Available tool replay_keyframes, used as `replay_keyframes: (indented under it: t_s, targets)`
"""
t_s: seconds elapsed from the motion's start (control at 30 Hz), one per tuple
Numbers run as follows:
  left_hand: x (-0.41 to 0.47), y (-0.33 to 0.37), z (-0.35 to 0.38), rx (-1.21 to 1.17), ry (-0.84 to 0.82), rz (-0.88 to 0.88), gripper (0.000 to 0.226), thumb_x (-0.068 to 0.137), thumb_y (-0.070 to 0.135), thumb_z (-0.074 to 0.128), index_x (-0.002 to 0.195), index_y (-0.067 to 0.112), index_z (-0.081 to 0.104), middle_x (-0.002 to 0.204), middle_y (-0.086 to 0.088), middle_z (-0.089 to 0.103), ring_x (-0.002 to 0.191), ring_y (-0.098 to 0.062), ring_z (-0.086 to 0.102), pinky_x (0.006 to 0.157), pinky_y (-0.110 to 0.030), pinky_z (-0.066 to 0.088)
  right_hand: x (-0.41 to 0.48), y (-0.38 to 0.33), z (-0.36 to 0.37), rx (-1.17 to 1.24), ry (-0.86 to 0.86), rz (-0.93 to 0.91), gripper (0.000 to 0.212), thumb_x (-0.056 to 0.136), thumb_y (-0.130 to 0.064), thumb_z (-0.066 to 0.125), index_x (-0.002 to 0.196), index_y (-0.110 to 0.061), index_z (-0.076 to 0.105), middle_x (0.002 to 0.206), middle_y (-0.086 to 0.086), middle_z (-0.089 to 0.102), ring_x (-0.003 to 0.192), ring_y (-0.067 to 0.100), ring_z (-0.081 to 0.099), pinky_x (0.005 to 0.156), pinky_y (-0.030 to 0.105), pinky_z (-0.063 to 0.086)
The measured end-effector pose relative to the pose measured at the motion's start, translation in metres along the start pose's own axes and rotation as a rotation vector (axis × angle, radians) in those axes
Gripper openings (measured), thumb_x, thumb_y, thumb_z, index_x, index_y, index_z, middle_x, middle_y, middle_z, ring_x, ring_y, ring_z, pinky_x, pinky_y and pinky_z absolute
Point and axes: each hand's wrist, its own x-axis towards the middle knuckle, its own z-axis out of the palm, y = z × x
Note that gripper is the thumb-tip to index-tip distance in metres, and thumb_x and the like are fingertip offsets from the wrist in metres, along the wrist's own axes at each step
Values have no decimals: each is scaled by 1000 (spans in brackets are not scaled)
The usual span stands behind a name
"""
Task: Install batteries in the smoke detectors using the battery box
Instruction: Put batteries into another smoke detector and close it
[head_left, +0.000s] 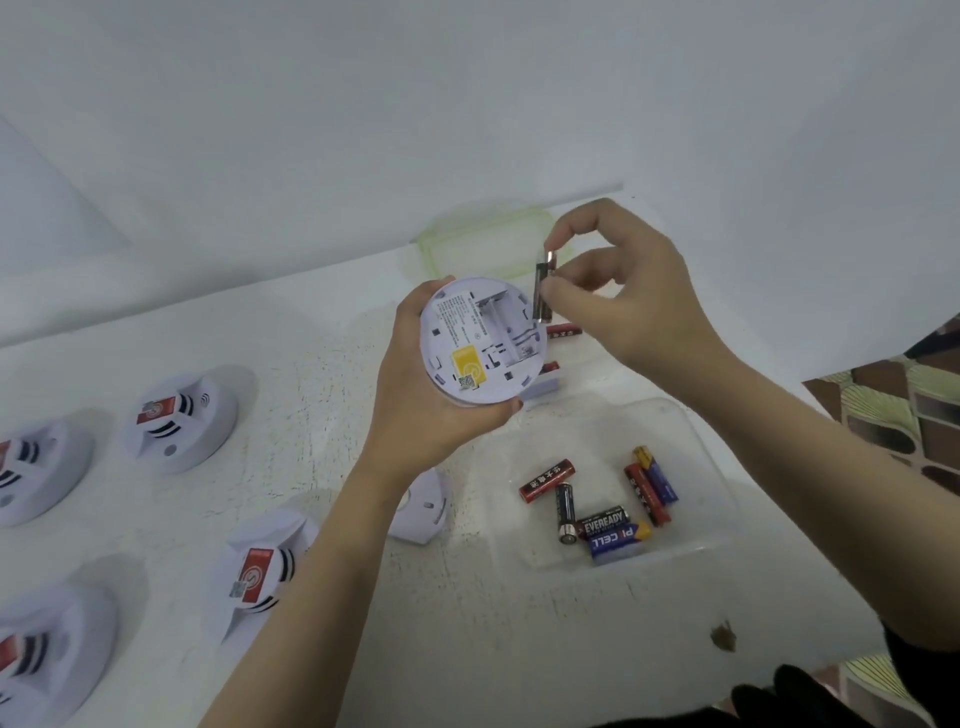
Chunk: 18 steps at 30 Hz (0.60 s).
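Observation:
My left hand (415, 410) grips a round white smoke detector (480, 340) with its back side up, showing a yellow label and an open battery bay. My right hand (623, 291) pinches a dark battery (543, 291) upright by thumb and forefinger, right at the detector's right rim. The clear plastic battery box (670, 415) sits below the hands on the white table and holds several loose batteries (602, 525). Two red batteries (563, 331) lie on the table just behind the detector.
Several white smoke detectors (179, 421) with red labels stand on the left of the table (311, 389). A detached white cover (423, 512) lies under my left forearm. The box's green-rimmed lid (483, 239) rests by the wall. The table edge drops off at the right.

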Motion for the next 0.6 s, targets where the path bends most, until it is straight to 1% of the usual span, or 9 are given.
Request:
replay_keyframes:
  t_s: [0.03, 0.1, 0.17, 0.2, 0.37, 0.43, 0.53, 0.57, 0.6]
  targets:
    - [0, 1, 1, -6, -10, 11, 95, 51, 27, 88, 129, 29, 33, 116, 42, 46, 113, 8, 52, 84, -6, 43, -3, 2, 2, -62, 2, -70, 20, 79, -12, 64, 96, -21, 57, 65, -6, 69, 63, 11, 59, 71, 26, 48]
    - [-1, 2, 2, -4, -26, 36, 93, 53, 19, 88, 129, 23, 34, 115, 44, 46, 111, 11, 52, 83, -5, 43, -6, 9, 6, -258, 13, -226, 25, 79, -16, 64, 102, -22, 58, 71, -8, 68, 69, 10, 57, 82, 27, 41]
    - [-1, 4, 2, 10, -41, 74, 91, 55, 15, 86, 129, 19, 34, 115, 45, 45, 110, 13, 52, 82, -4, 42, -5, 18, 9, -398, 42, -350, 26, 81, -20, 63, 106, -22, 61, 74, -11, 65, 70, 8, 50, 83, 24, 32]
    - [0, 6, 2, 16, -46, 86, 90, 55, 14, 86, 129, 19, 34, 115, 45, 45, 110, 13, 51, 82, -4, 41, -5, 21, 9, -420, 58, -383, 24, 81, -20, 63, 105, -22, 62, 75, -11, 64, 71, 7, 47, 82, 23, 31]
    - [1, 7, 1, 29, -55, 99, 91, 54, 15, 86, 128, 22, 35, 115, 43, 43, 110, 11, 51, 82, -4, 42, -10, 27, 11, -301, 93, -364, 21, 80, -16, 67, 100, -16, 60, 82, -8, 64, 75, 9, 49, 80, 29, 39]
    - [1, 10, -1, 26, -66, 102, 91, 53, 15, 86, 127, 26, 34, 116, 42, 44, 111, 10, 51, 83, -5, 42, -9, 28, 13, -328, 95, -399, 21, 79, -15, 68, 100, -16, 62, 86, -6, 65, 78, 10, 49, 79, 30, 41]
    - [0, 15, -1, 17, -74, 110, 91, 52, 13, 86, 125, 28, 34, 115, 43, 46, 109, 12, 52, 83, -4, 42, -6, 29, 12, -358, 83, -423, 23, 78, -14, 66, 102, -16, 66, 101, -5, 60, 95, 12, 53, 86, 22, 39]
    - [-1, 16, -1, 22, -66, 119, 91, 52, 12, 86, 125, 25, 35, 115, 44, 44, 109, 14, 51, 83, -3, 41, -6, 27, 11, -309, 49, -391, 24, 80, -13, 65, 103, -18, 64, 105, -9, 57, 100, 9, 54, 86, 17, 40]
    - [0, 17, -1, 29, -54, 130, 90, 52, 13, 86, 126, 22, 36, 114, 45, 43, 109, 15, 50, 83, -3, 41, -7, 25, 10, -234, -6, -346, 24, 82, -12, 64, 105, -20, 62, 107, -15, 56, 99, 4, 57, 80, 14, 44]
